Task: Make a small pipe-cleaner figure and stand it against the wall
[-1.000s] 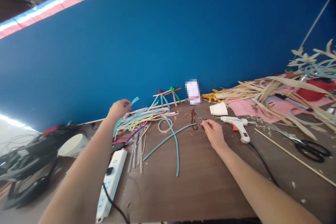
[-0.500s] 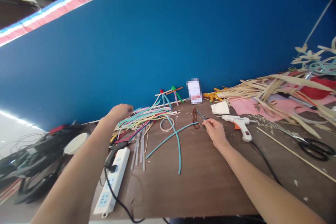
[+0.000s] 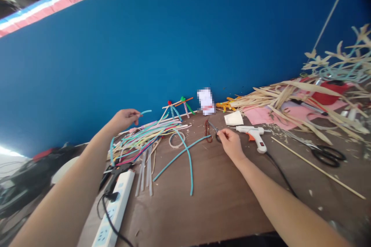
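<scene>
Two closed grips: left hand [image 3: 124, 119] raised holding a teal strip [image 3: 146, 111], right hand [image 3: 230, 144] low pinching small scissors [image 3: 213, 126].

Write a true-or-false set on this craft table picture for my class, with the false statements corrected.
1. The right hand pinches small scissors. True.
2. A string of brown beads lies close to those scissors. True.
3. The left hand grips the hot glue gun. False: the glue gun lies on the table, to the right of the right hand; the left hand is raised above a pile of coloured strips.
4. The wall behind the table is pink. False: it is blue.
5. Black-handled scissors lie near a wooden skewer. True.
</scene>
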Available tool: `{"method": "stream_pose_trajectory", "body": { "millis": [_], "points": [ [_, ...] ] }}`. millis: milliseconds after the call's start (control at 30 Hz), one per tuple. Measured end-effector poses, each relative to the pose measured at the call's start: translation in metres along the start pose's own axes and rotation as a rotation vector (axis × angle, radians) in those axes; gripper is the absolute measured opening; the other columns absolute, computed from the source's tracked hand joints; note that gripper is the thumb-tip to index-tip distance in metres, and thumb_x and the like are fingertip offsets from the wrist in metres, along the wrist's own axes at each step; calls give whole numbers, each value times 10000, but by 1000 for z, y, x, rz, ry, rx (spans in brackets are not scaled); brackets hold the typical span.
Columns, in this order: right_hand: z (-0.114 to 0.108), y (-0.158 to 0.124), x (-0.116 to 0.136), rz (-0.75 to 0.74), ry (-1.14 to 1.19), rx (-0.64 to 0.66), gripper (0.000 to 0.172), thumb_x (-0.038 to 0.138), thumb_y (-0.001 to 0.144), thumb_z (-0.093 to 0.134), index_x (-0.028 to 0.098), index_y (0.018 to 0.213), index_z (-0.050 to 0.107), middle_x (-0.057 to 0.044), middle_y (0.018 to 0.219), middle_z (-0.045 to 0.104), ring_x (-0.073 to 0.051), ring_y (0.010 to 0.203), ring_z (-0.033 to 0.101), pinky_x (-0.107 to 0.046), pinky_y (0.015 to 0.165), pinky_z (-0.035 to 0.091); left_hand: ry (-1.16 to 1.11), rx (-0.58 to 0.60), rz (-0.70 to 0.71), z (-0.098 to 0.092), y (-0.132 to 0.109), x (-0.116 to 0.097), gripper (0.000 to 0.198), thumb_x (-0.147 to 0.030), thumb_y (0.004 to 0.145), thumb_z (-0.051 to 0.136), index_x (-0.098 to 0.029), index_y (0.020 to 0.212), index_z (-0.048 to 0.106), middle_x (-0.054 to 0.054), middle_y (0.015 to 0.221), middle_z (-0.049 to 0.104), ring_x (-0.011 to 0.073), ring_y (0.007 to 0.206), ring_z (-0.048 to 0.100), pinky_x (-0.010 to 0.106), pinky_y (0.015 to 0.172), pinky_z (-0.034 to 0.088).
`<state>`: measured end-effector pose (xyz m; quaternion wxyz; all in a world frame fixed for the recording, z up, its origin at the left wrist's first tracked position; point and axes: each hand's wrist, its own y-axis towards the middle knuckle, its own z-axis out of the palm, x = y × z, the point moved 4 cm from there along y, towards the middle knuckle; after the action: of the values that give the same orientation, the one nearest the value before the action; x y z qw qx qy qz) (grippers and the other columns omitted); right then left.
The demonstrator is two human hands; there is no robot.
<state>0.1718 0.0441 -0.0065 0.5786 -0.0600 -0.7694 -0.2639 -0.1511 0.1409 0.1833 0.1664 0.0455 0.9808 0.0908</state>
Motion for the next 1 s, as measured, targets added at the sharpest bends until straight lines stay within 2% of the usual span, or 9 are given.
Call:
{"method": "stream_pose_trajectory", "body": {
  "millis": [100, 200, 300, 367, 467, 600, 767, 900, 1000],
  "points": [
    [-12, 4, 4, -77, -218, -43, 187, 273, 770, 420, 155, 757, 564, -27, 679, 576, -139, 628, 505, -234, 600, 376, -709, 129, -26, 3, -40, -55, 140, -343, 653, 522, -207, 665, 552, -46, 444, 464, 49, 335, 243, 197, 354, 181],
    [-13, 6, 0, -64, -489, 45, 164, 228, 758, 446, 166, 853, 564, -53, 811, 591, -161, 753, 526, -249, 676, 382, -1266, 259, 36, 13, -101, -104, 98, -322, 620, 571, -234, 659, 552, -63, 369, 288, 43, 321, 156, 179, 320, 111],
    [-5, 4, -5, -18, -735, 159, 175, 266, 767, 467, 170, 883, 556, -75, 881, 570, -177, 793, 536, -259, 676, 381, -1659, 433, 46, 46, -149, -131, 97, -319, 625, 591, -257, 689, 553, -74, 357, 177, 45, 305, 88, 174, 291, 102],
    [-1, 3, -5, 0, -851, 193, 200, 279, 776, 462, 160, 918, 538, -94, 928, 552, -186, 782, 552, -269, 654, 386, -1815, 603, -72, 82, -162, -140, 100, -298, 644, 588, -236, 705, 538, -84, 389, 180, 28, 300, 56, 155, 277, 56],
    [2, 2, -2, 67, -957, 228, 232, 286, 781, 456, 137, 948, 519, -124, 944, 549, -204, 764, 580, -285, 629, 396, -1826, 795, -251, 136, -160, -149, 139, -248, 637, 602, -184, 721, 512, -72, 485, 322, 3, 318, 177, 122, 283, 120],
    [1, 3, 2, 132, -1028, 299, 240, 291, 735, 513, 117, 892, 561, -147, 853, 601, -248, 785, 595, -315, 641, 407, -1730, 741, -322, 177, -142, -143, 172, -228, 623, 610, -153, 708, 481, -36, 606, 438, 10, 398, 337, 117, 316, 173],
    [-4, 5, 8, 157, -938, 309, 126, 215, 644, 580, 119, 717, 615, -162, 755, 637, -266, 752, 597, -315, 606, 400, -1675, 541, -310, 192, -130, -120, 194, -274, 611, 596, -160, 664, 448, -59, 530, 422, 18, 367, 326, 135, 323, 147],
    [-24, 8, 19, 232, -666, 371, 123, 255, 653, 550, 147, 652, 609, -65, 574, 607, -180, 505, 569, -260, 466, 370, -1679, 491, -337, 196, -129, -112, 211, -311, 626, 581, -175, 656, 423, -77, 461, 413, 18, 319, 290, 146, 322, 115],
    [-42, -3, 30, 386, -119, 455, 232, 352, 681, 538, 165, 812, 579, -9, 590, 583, -97, 376, 483, -209, 384, 334, -1672, 488, -326, 196, -130, -112, 220, -352, 644, 569, -190, 745, 460, -95, 405, 377, 24, 286, 241, 159, 320, 77]
  ]
}}
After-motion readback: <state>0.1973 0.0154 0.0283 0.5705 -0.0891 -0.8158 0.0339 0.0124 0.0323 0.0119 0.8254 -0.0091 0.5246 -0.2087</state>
